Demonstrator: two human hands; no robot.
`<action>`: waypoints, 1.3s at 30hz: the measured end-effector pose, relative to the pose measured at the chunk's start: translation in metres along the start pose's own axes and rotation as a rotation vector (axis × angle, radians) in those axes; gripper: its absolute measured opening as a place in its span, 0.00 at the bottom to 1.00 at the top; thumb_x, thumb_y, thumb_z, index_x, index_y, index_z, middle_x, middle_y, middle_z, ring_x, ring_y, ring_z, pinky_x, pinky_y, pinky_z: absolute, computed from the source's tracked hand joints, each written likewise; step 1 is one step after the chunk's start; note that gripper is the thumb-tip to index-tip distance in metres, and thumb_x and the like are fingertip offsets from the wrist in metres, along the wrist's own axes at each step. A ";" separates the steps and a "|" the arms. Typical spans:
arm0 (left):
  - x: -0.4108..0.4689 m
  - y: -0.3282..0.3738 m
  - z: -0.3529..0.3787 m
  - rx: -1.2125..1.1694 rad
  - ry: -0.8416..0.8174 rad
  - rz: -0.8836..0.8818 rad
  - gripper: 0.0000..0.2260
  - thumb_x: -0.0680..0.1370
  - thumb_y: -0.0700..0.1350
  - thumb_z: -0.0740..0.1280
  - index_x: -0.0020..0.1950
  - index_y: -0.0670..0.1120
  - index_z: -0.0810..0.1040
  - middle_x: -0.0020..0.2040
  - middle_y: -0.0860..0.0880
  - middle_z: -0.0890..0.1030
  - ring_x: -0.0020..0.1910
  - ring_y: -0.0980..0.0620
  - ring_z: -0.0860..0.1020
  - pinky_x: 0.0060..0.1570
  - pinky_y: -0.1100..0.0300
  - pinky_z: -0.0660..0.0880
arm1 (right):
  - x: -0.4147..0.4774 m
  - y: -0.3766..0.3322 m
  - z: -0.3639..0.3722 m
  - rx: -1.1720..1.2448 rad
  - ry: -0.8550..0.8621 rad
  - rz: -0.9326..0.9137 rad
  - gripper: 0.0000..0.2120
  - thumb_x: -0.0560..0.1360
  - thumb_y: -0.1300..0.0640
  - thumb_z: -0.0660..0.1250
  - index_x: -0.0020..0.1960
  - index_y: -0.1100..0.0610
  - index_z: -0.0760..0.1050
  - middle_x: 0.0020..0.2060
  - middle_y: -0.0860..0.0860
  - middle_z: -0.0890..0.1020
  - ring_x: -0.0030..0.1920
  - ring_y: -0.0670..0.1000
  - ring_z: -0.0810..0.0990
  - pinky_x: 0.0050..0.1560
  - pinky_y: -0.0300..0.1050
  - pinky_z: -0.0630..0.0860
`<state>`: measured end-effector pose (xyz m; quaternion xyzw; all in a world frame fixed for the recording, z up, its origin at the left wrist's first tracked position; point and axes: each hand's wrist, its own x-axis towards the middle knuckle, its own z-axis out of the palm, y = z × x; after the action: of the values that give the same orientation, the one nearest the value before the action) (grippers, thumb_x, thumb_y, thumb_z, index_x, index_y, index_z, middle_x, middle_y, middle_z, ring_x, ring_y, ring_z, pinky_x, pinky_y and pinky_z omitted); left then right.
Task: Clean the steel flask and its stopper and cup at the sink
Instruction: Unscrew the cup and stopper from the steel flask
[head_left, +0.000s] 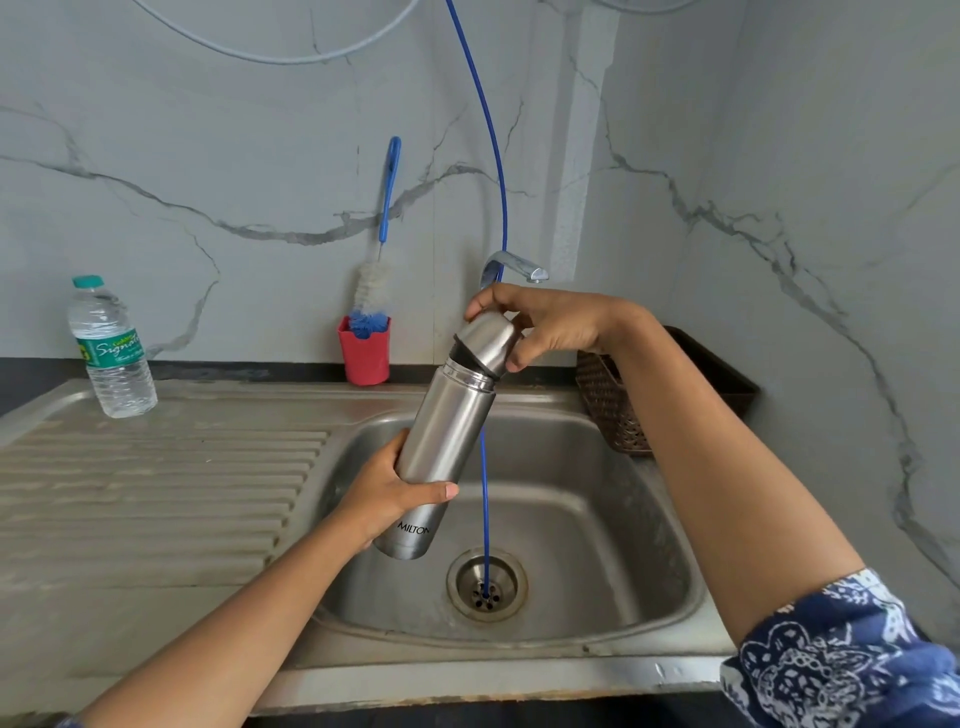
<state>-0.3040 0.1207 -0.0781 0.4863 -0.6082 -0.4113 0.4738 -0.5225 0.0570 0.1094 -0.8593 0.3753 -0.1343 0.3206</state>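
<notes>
Left hand (387, 493) wraps the lower body of the steel flask (441, 457), holding it tilted above the sink (649, 597) so drips fall in the basin. Right hand (550, 325) closes its fingers round the cup (485, 338), seemingly to unscrew it.

the flask (441, 441) is brushed silver with black lettering, and its cup (488, 338) is silver with a black rim. the far wall (208, 130) is pale grey marble with darker veins. a red holder (363, 353) keeps a blue-and-white brush (376, 260). the thin hose (496, 156) is blue, the basket (613, 405) dark brown. the bottle (111, 353) is clear with a teal cap and green label. the near right sleeve (841, 654) is navy with white floral print.
</notes>
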 end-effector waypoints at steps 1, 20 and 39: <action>0.000 0.001 -0.001 -0.016 0.007 0.002 0.34 0.51 0.56 0.79 0.56 0.59 0.74 0.52 0.52 0.83 0.49 0.55 0.82 0.49 0.57 0.79 | 0.001 0.001 0.000 0.025 0.028 -0.012 0.32 0.64 0.69 0.72 0.62 0.48 0.69 0.57 0.54 0.72 0.51 0.50 0.76 0.51 0.41 0.77; -0.030 0.035 -0.123 -0.165 0.450 0.070 0.30 0.51 0.50 0.78 0.51 0.52 0.76 0.42 0.53 0.84 0.38 0.58 0.82 0.37 0.63 0.77 | 0.093 -0.009 0.127 0.553 0.278 -0.021 0.29 0.64 0.69 0.74 0.63 0.59 0.69 0.48 0.52 0.78 0.47 0.46 0.76 0.49 0.39 0.76; -0.040 0.016 -0.182 -0.223 0.677 0.085 0.26 0.59 0.44 0.76 0.56 0.51 0.75 0.45 0.51 0.82 0.39 0.57 0.82 0.37 0.62 0.76 | 0.190 -0.025 0.264 0.274 0.214 0.080 0.36 0.63 0.58 0.80 0.64 0.60 0.65 0.57 0.57 0.78 0.56 0.53 0.76 0.58 0.46 0.74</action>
<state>-0.1262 0.1556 -0.0314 0.5146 -0.3878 -0.2705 0.7153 -0.2548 0.0500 -0.0759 -0.7727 0.4195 -0.2621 0.3978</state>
